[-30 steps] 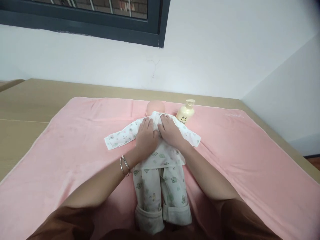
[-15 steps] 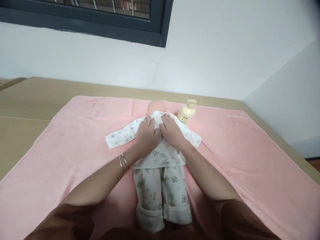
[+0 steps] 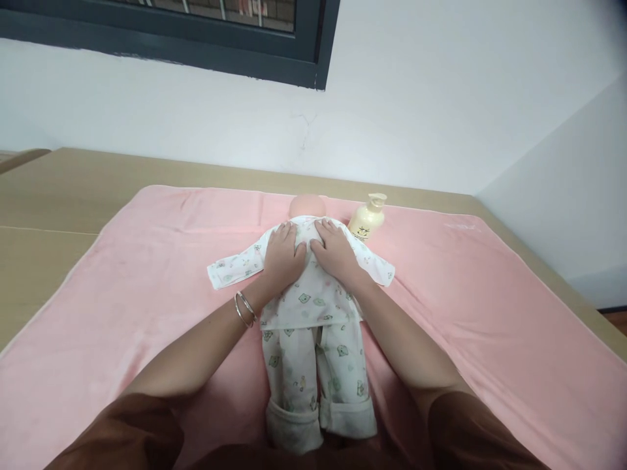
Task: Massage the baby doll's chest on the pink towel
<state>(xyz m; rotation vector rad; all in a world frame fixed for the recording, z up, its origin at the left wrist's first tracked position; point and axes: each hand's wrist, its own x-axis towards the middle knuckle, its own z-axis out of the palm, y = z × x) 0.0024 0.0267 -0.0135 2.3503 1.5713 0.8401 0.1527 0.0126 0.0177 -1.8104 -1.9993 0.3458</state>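
Observation:
A baby doll [image 3: 307, 205] lies on a pink blanket, its head at the far end. It wears a white printed top [image 3: 313, 300] and matching trousers [image 3: 340, 365] with turned-up cuffs. Both sleeves stretch out to the sides. On the left of the doll's upper chest rests my left hand [image 3: 285, 253], flat with the thumb apart. My right hand [image 3: 336, 253] lies likewise on the right side of the chest, fingers pointing toward the head. The two thumbs are close but separate, and neither hand grips the cloth.
Beside the doll's head, on the right, stands a cream pump bottle [image 3: 368, 215]. The pink blanket [image 3: 161, 274] covers much of the wooden table [image 3: 98, 173]. Behind are a white wall [image 3: 401, 104] and a dark window frame [image 3: 313, 59].
My left hand has shifted slightly left, and its thumb has come away from the right hand. A little more of the top shows between my hands. The bottle and blanket stay put.

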